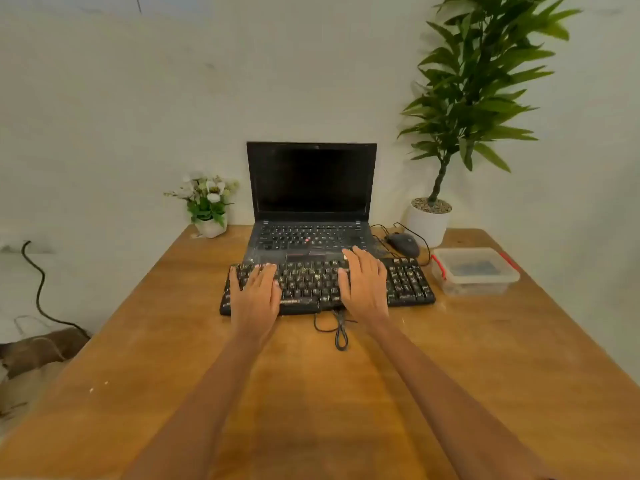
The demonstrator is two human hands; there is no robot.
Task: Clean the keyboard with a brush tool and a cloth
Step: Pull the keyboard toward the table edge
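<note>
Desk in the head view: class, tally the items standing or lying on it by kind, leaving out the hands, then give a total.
Keyboard: 1
Laptop: 1
Mouse: 1
Potted plants: 2, the flower pot and the tall leafy plant
Lidded plastic box: 1
Total: 6
</note>
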